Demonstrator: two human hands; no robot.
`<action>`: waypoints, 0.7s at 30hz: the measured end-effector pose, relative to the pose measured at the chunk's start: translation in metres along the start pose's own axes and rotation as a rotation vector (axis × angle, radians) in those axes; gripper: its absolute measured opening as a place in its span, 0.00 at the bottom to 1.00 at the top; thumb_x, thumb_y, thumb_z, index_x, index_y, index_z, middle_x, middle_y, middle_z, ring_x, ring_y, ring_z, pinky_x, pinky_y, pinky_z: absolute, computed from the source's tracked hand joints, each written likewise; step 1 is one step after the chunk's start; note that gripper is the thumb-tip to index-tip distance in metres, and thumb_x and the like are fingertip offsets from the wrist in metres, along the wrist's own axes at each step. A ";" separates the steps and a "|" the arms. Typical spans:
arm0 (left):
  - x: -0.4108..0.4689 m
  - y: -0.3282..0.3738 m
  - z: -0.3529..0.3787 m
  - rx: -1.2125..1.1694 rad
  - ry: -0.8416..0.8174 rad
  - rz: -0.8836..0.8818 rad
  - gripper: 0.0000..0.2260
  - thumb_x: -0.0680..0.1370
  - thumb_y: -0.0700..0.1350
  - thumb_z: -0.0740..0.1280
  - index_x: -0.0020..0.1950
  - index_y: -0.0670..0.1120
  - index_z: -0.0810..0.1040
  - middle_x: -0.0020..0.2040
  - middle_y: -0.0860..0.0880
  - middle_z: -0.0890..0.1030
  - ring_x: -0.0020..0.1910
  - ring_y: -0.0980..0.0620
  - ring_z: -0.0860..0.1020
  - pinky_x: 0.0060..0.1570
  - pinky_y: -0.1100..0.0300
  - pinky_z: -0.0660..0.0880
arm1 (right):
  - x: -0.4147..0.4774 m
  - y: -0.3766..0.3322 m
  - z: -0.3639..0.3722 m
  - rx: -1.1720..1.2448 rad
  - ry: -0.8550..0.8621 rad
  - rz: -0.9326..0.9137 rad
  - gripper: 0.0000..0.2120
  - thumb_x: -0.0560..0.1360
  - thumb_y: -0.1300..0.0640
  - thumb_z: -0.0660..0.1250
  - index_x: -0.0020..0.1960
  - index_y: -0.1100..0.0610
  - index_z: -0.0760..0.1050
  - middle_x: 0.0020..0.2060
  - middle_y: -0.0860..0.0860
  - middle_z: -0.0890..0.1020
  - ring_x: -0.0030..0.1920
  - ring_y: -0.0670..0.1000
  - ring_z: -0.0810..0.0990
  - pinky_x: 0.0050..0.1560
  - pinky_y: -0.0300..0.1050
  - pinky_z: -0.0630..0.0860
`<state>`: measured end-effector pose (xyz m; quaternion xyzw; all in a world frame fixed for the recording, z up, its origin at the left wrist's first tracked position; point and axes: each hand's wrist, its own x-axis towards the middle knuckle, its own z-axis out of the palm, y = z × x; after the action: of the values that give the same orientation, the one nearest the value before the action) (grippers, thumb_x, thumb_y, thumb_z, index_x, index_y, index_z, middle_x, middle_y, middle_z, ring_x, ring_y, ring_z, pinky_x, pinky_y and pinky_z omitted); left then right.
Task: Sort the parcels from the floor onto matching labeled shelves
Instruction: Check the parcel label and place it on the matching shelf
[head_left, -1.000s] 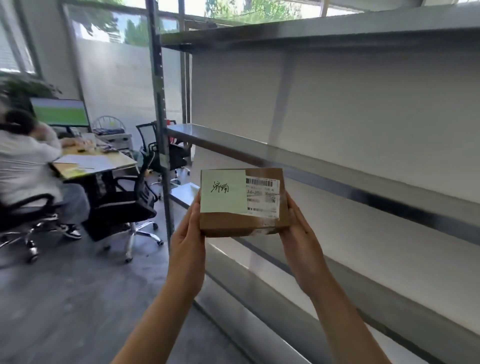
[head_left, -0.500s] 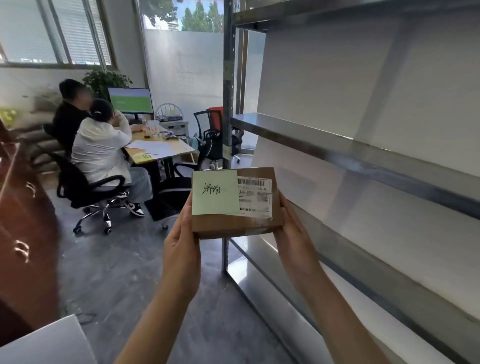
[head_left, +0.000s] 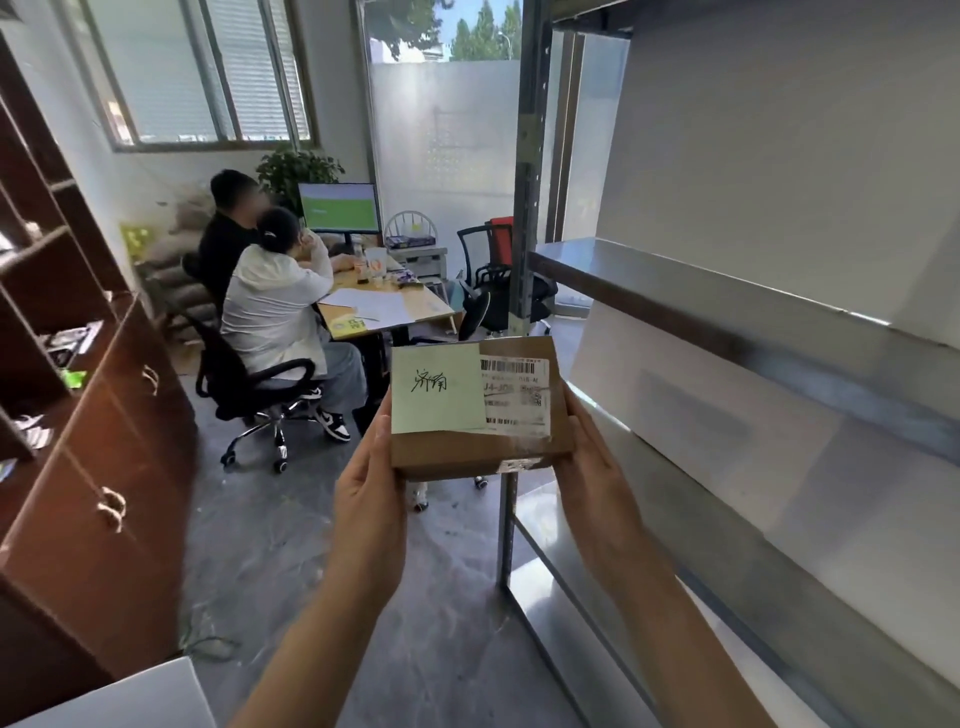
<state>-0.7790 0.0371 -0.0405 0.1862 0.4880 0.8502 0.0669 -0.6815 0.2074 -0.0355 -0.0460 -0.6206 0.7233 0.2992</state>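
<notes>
I hold a small brown cardboard parcel (head_left: 470, 452) at chest height in front of me. On its top are a pale green note with handwritten characters and a white barcode label. My left hand (head_left: 369, 499) grips its left side and my right hand (head_left: 597, 483) grips its right side. The metal shelf rack (head_left: 727, 306) stands to my right, its steel upright post just behind the parcel. The shelves in view are bare, and I see no shelf labels.
A dark wooden cabinet (head_left: 104, 467) lines the left. Two people sit on office chairs at a desk (head_left: 395, 312) with a monitor ahead. Grey floor (head_left: 291, 545) lies between cabinet and rack. A white box corner (head_left: 130, 696) shows at bottom left.
My view has swung to the left, away from the shelves and toward the desk and cabinet. The parcel stays held in both hands at the same height.
</notes>
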 end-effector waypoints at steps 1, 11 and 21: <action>0.013 -0.002 0.006 -0.001 0.012 0.003 0.15 0.86 0.47 0.59 0.69 0.53 0.80 0.66 0.54 0.84 0.65 0.59 0.80 0.56 0.70 0.78 | 0.014 0.003 -0.003 0.001 -0.003 -0.004 0.20 0.87 0.52 0.51 0.77 0.47 0.69 0.73 0.47 0.76 0.75 0.49 0.71 0.78 0.56 0.61; 0.112 -0.051 0.021 0.032 0.078 -0.012 0.15 0.87 0.46 0.59 0.71 0.51 0.78 0.65 0.54 0.84 0.64 0.57 0.81 0.56 0.68 0.79 | 0.123 0.046 -0.025 0.044 -0.043 0.016 0.20 0.88 0.55 0.49 0.78 0.48 0.66 0.72 0.47 0.77 0.73 0.47 0.73 0.72 0.45 0.71; 0.188 -0.092 0.019 0.019 0.079 -0.098 0.15 0.86 0.45 0.59 0.61 0.56 0.85 0.62 0.54 0.86 0.60 0.58 0.83 0.51 0.69 0.80 | 0.187 0.068 -0.030 -0.031 0.008 0.085 0.21 0.87 0.57 0.50 0.77 0.48 0.68 0.70 0.47 0.78 0.72 0.48 0.75 0.73 0.50 0.71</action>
<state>-0.9514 0.1555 -0.0630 0.1288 0.5068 0.8479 0.0875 -0.8462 0.3214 -0.0478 -0.0798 -0.6282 0.7254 0.2698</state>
